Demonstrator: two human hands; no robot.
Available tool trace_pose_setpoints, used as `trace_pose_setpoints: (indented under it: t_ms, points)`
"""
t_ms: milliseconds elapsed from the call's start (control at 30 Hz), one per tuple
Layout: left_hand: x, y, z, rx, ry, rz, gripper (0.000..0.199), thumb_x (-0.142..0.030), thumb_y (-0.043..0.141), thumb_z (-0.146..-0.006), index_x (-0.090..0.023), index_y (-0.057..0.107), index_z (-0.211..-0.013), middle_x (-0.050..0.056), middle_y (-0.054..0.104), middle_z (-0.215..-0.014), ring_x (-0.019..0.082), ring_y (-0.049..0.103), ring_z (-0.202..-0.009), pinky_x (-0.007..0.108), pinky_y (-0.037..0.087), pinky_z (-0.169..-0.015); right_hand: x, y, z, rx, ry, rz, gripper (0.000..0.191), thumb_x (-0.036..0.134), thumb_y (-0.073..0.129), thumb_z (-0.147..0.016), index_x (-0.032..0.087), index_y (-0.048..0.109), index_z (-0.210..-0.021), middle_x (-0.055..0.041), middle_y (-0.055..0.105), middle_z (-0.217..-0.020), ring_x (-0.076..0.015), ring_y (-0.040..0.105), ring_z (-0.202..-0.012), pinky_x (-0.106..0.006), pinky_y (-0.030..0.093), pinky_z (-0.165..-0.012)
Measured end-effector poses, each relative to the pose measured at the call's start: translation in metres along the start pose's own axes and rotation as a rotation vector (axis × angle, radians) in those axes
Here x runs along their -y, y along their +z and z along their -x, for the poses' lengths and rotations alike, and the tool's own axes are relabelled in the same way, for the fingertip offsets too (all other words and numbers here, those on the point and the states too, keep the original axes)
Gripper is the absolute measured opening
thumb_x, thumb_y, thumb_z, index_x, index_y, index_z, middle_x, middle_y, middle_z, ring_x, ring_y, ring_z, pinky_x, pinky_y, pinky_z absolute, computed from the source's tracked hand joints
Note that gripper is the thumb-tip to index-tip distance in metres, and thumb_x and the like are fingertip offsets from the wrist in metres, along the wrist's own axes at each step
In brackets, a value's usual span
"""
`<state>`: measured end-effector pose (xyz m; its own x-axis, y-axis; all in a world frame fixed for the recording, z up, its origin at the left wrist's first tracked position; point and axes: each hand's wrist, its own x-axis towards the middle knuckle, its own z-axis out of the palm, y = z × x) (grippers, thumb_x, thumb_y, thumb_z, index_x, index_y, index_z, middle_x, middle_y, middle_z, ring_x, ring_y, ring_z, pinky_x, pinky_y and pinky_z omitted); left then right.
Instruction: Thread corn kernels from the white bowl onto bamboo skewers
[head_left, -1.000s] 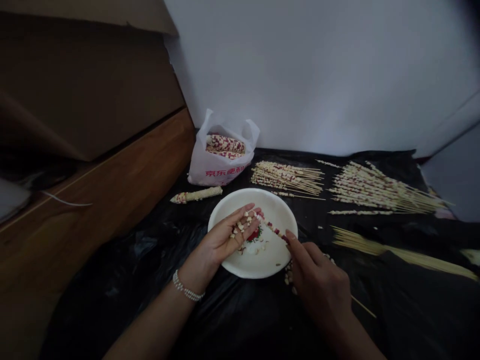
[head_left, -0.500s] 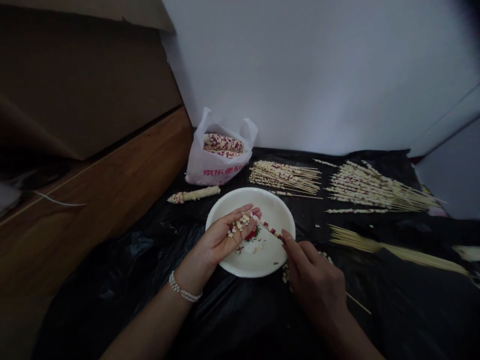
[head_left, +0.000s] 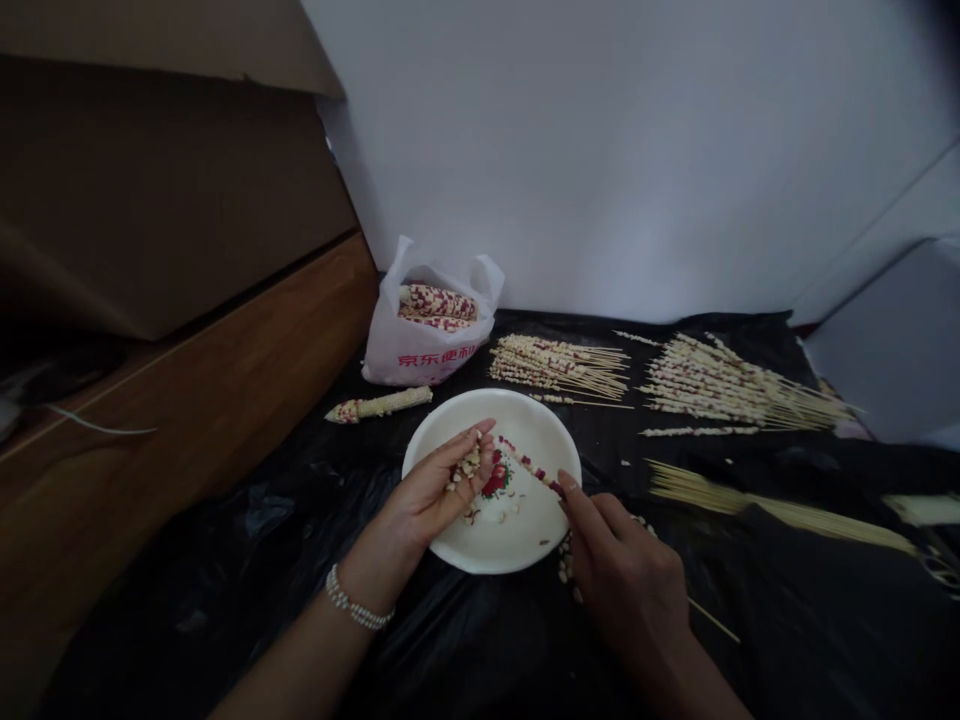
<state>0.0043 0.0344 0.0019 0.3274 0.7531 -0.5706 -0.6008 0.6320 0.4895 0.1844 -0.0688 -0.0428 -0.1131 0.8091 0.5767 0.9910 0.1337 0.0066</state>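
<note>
My left hand (head_left: 442, 480) is cupped over the left side of a white bowl (head_left: 553, 440), its fingers curled round a small heap of loose corn kernels (head_left: 466, 466). In my right hand (head_left: 622, 560), at the bowl's right rim, a skewer (head_left: 531, 467) threaded with red and cream kernels is pinched. Its beaded end points up and left over the bowl, apart from my left hand. The bare end of the stick comes out below my right hand. Loose kernels and a red printed pattern (head_left: 496, 477) show on the bowl's bottom.
Behind the bowl stands a white plastic bag (head_left: 390, 345) of corn cobs (head_left: 441, 302); a partly stripped cob (head_left: 381, 404) lies before it. Threaded skewers form two piles (head_left: 555, 362), (head_left: 705, 385). Bare sticks (head_left: 780, 507) lie right on black plastic sheeting (head_left: 300, 520). Cardboard (head_left: 172, 190) rises at left.
My left hand has drawn back from the skewer tip, and its fingers have curled more round the kernels. The skewer now stands clear of it. The whole view has shifted slightly.
</note>
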Motion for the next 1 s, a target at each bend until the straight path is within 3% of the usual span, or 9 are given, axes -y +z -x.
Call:
trace_pose_setpoints:
  t_ms: [133,467,700,867,1000]
  points:
    - [0.0,-0.0028,-0.0003,0.007,0.043,-0.021,0.033,-0.002,0.062,-0.077,-0.018,0.068,-0.105,0.006,0.07,-0.092,0.012,0.065,-0.084,0.019,0.054,-0.07,0.0001,0.0008,0.0001,-0.024,0.012,-0.008,0.039,0.017,0.046,-0.087,0.021,0.056,-0.124,0.0004,0.064,-0.075,-0.0066,0.051,-0.052,-0.023,0.03,-0.048]
    - [0.0003,-0.0008,-0.001,0.003,0.074,-0.053,0.019,-0.004,0.066,-0.074,-0.017,0.07,-0.088,0.006,0.071,-0.097,0.011,0.064,-0.079,0.019,0.054,-0.071,0.0031,-0.0029,-0.0015,-0.03,0.004,-0.001,0.038,0.015,0.044,-0.087,0.021,0.058,-0.122,0.0007,0.062,-0.07,-0.0069,0.049,-0.05,-0.024,0.028,-0.047]
    - [0.002,-0.0026,-0.0009,0.031,0.075,-0.072,0.022,-0.006,0.064,-0.076,-0.017,0.07,-0.095,0.004,0.069,-0.085,0.009,0.063,-0.076,0.015,0.051,-0.069,0.0043,-0.0047,-0.0022,-0.037,0.01,-0.015,0.038,0.014,0.044,-0.087,0.02,0.059,-0.122,0.0004,0.063,-0.071,-0.0067,0.049,-0.051,-0.024,0.029,-0.049]
    - [0.0041,-0.0027,-0.0019,0.005,0.093,-0.047,0.014,-0.004,0.065,-0.075,-0.013,0.07,-0.085,0.003,0.068,-0.084,0.006,0.061,-0.073,0.012,0.049,-0.068,0.0032,-0.0034,-0.0004,-0.034,-0.004,-0.018,0.038,0.016,0.044,-0.088,0.021,0.058,-0.123,0.0009,0.063,-0.072,-0.0068,0.05,-0.051,-0.024,0.029,-0.049]
    - [0.0063,-0.0037,-0.0037,0.011,0.114,-0.068,0.018,-0.006,0.069,-0.072,-0.013,0.07,-0.088,0.002,0.068,-0.082,0.006,0.06,-0.072,0.012,0.048,-0.067,0.0024,-0.0017,-0.0001,-0.03,-0.01,-0.015,0.039,0.016,0.045,-0.088,0.021,0.057,-0.124,0.0012,0.062,-0.071,-0.0064,0.05,-0.051,-0.024,0.029,-0.048]
